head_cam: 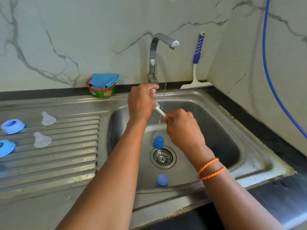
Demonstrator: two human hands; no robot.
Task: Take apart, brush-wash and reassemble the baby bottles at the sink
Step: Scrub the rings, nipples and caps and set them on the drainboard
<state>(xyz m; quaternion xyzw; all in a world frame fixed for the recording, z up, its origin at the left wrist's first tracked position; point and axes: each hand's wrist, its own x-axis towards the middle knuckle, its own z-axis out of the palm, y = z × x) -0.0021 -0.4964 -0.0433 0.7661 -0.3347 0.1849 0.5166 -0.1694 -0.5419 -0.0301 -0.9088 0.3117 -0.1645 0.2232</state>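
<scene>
Right hand (181,125) grip pinches a small white nipple brush (159,109) under the running tap, left hand (141,103) curled round a hidden part; wet silicone nipples (48,119) likely soft, slippery, best held at the base.

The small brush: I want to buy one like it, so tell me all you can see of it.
The small brush has a thin white handle and a short tuft of white bristles. It slants across the sink basin beside the running water. The right hand grips its handle end; its bristles meet the left hand, which hides whatever it holds.
</scene>
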